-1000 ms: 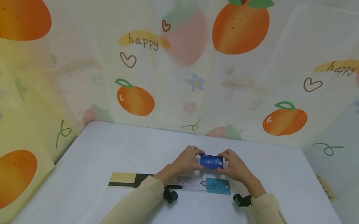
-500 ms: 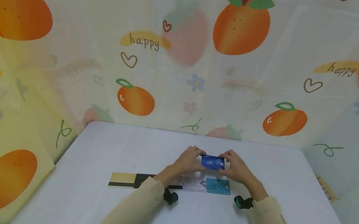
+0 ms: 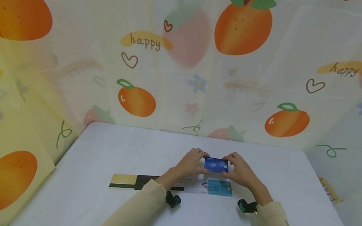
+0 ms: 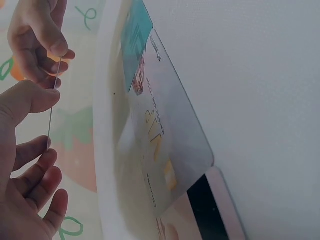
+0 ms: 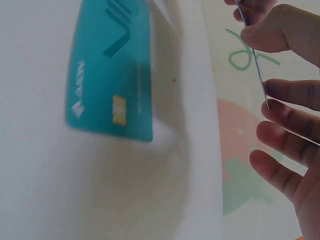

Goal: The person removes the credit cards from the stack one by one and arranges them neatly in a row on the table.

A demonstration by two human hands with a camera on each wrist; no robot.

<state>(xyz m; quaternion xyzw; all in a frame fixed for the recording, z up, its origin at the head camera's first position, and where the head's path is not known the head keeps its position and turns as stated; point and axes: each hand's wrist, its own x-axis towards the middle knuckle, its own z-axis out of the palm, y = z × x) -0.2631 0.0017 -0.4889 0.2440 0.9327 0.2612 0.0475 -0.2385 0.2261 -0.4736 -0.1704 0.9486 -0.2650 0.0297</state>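
Note:
A blue VIP card (image 3: 216, 165) is held up above the table between both hands, its printed face toward the head camera and the lettering upside down. My left hand (image 3: 192, 162) pinches its left end, and my right hand (image 3: 240, 170) pinches the right end. Both wrist views show the card edge-on as a thin line between thumb and fingers. Below it, a row of cards lies on the table: a teal card (image 5: 112, 75) with a chip at the right, a translucent card (image 4: 167, 135) overlapping it, then a card with a black stripe (image 4: 207, 210), partly hidden by my left forearm.
At the row's left end lies a gold card (image 3: 123, 180) with a dark stripe. The white table (image 3: 54, 203) meets a fruit-printed cloth (image 3: 179, 71) behind it and at both sides. A black wrist camera (image 3: 173, 200) hangs under my left sleeve, another (image 3: 246, 206) under my right.
Both hands have shifted slightly to the right and a little toward me, carrying the blue card between them. The row of cards on the table has not moved.

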